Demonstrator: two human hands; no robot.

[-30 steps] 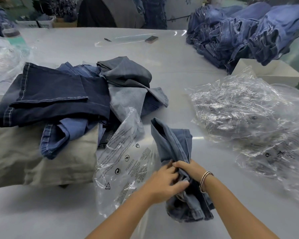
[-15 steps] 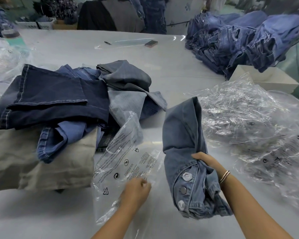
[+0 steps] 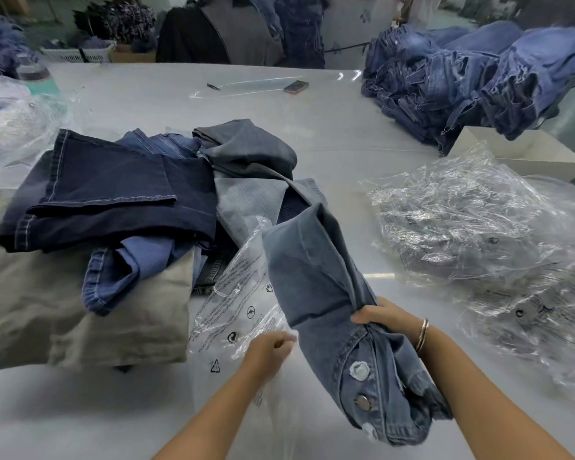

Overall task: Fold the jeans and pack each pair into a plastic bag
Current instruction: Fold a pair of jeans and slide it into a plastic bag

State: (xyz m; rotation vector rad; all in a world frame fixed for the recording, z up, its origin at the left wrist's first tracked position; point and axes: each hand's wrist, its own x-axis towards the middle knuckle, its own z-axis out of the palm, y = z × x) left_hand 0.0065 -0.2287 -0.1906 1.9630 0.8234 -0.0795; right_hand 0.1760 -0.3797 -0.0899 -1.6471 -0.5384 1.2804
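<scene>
A folded pair of grey-blue jeans with metal buttons at the waistband is held above the table, its far end leaning left over the bag. My right hand grips the bundle around its middle. A clear plastic bag with black printed warnings and a recycling mark lies in front of me. My left hand pinches the near edge of that bag, just left of the jeans.
A loose heap of jeans in dark and light blue lies at the left on a beige folded garment. Crumpled empty bags fill the right side. A big denim stack and a white box stand at the far right.
My left hand let go of the jeans and took hold of the bag's edge. My right hand lifted the folded jeans and swung their far end left over the bag.
</scene>
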